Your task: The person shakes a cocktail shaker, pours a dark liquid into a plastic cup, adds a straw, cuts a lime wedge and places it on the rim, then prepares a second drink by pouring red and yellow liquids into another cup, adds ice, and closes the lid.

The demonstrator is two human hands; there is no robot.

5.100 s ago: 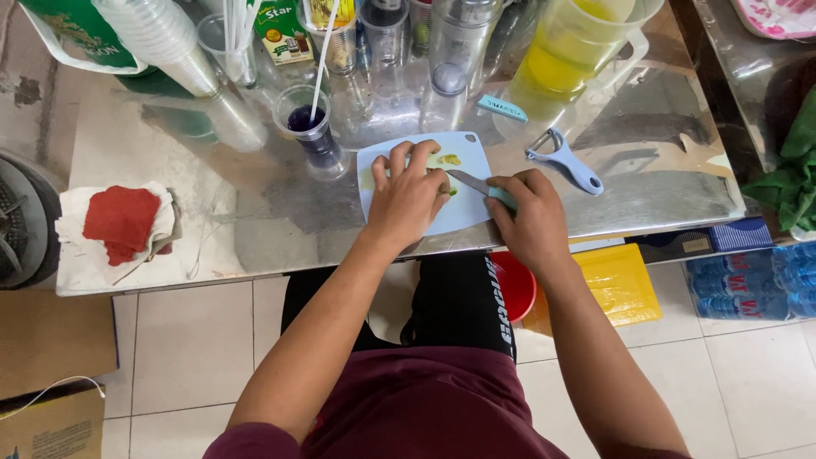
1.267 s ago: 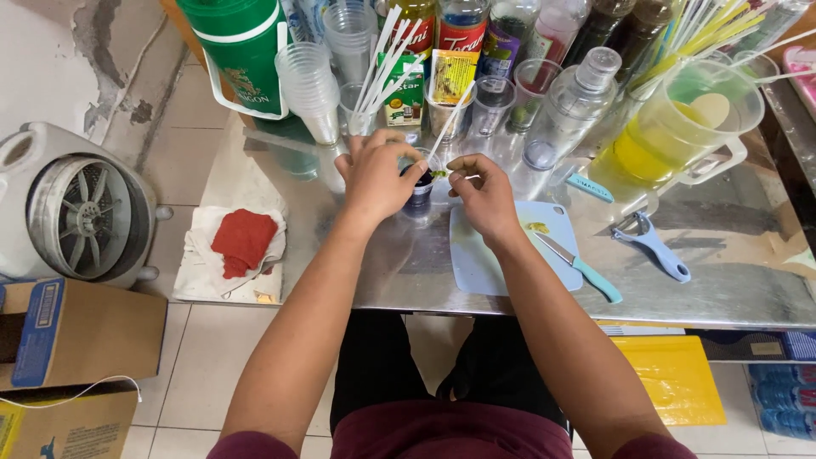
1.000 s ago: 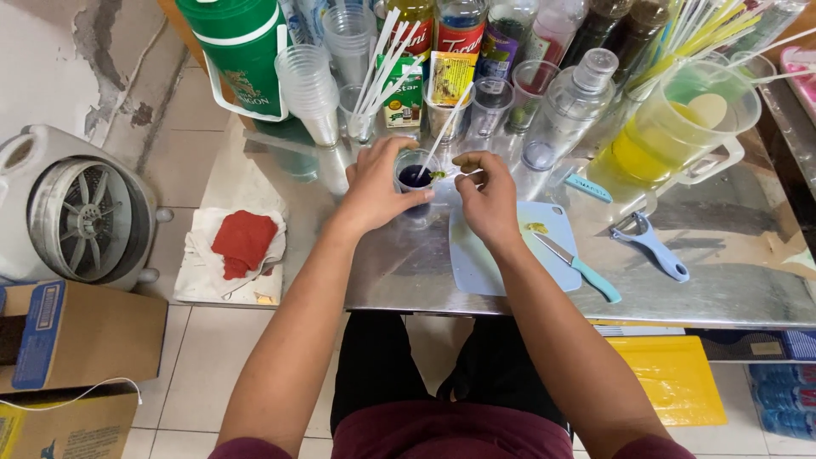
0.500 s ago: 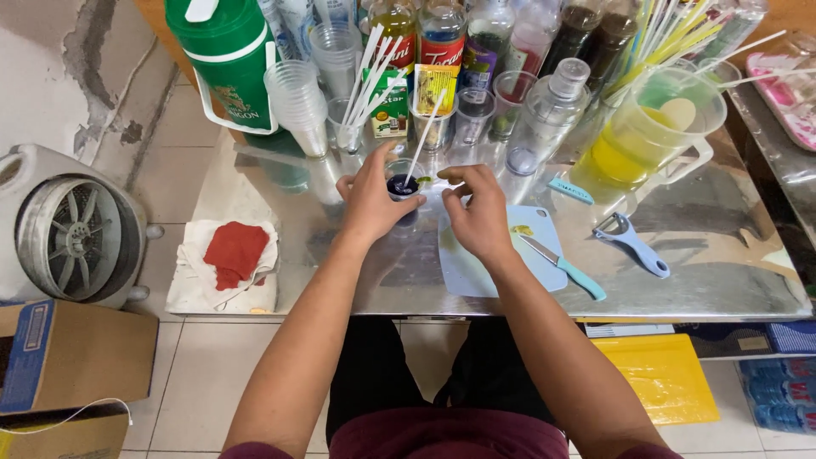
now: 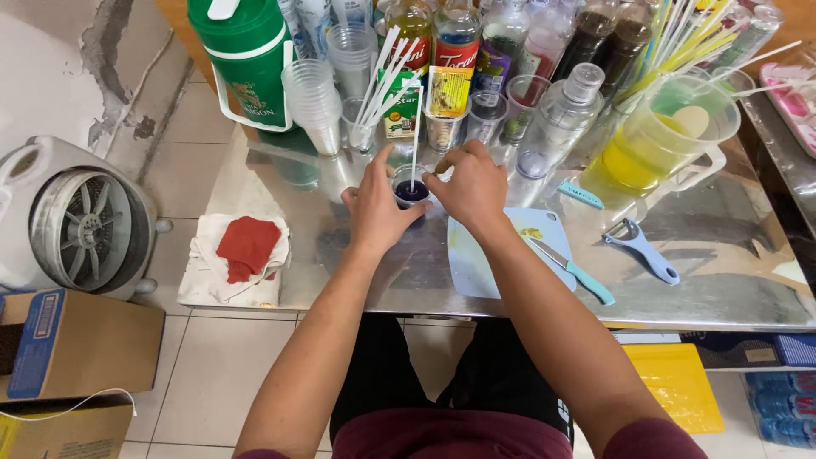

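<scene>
Cupping a small clear cup (image 5: pixel 410 190) of dark blue liquid, the left hand (image 5: pixel 380 206) wraps its fingers around it on the steel desk (image 5: pixel 722 255). The right hand (image 5: pixel 472 187) pinches something at the cup's rim (too small to tell). A white straw (image 5: pixel 415 136) stands in the cup, with a blue board (image 5: pixel 484 263) and knife (image 5: pixel 569 270) just beside.

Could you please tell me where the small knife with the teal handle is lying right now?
The knife lies on the pale blue cutting board, just right of the right hand and left of the blue peeler.
</scene>
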